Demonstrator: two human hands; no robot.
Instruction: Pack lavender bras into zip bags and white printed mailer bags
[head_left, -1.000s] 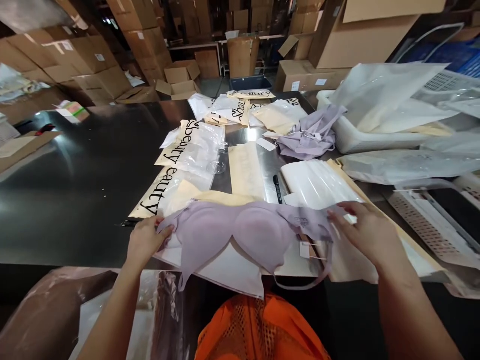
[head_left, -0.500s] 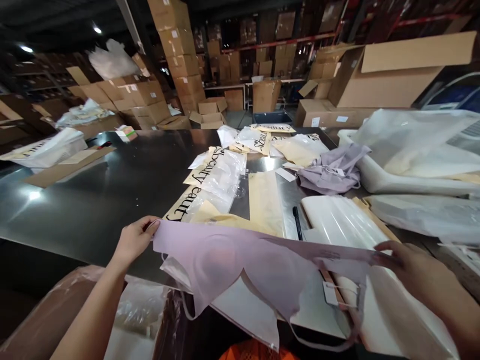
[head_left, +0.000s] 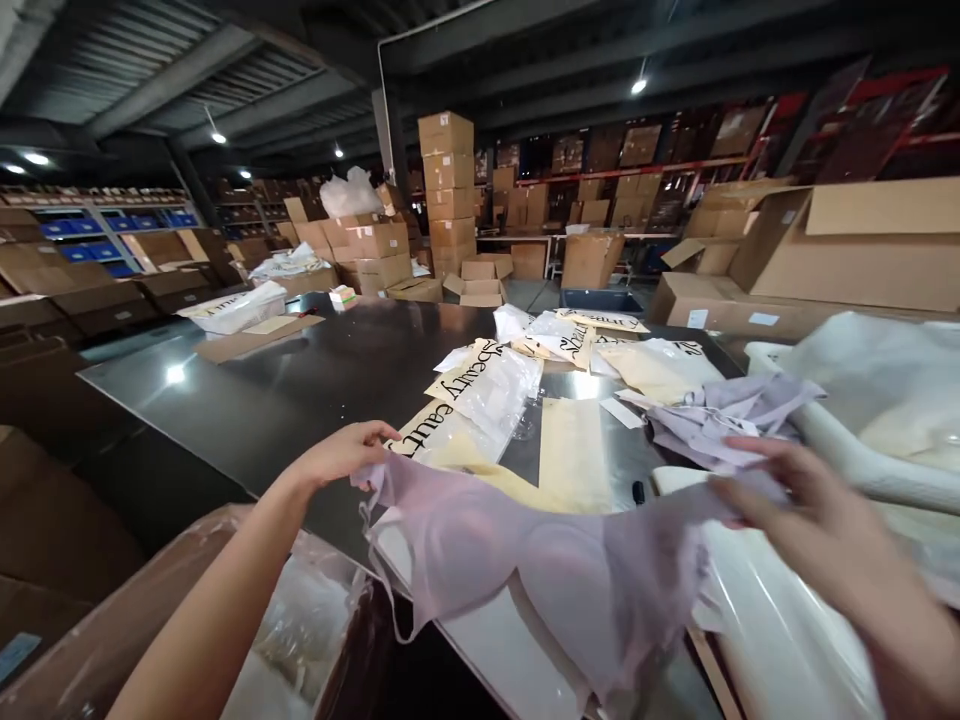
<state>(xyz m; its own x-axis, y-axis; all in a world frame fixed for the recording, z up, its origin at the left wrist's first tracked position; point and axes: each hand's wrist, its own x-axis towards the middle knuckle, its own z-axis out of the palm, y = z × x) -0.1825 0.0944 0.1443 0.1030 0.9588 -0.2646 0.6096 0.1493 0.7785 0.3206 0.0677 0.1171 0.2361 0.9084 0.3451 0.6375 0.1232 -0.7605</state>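
The bra (head_left: 463, 535) at six o'clock is smooth, matt cloth. The counter (head_left: 277, 400) looks like glossy metal; cartons (head_left: 448, 200) at twelve, matt cardboard.

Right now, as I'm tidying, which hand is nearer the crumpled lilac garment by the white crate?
Right. The right hand overlaps the near edge of the crumpled garment in view; the left hand is well to its left, at the other end of the held bra.

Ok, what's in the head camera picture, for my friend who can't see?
A person's left hand and right hand hold a lavender bra spread between them at a dark table. Printed bags and another lavender garment lie beyond, with cardboard boxes behind.
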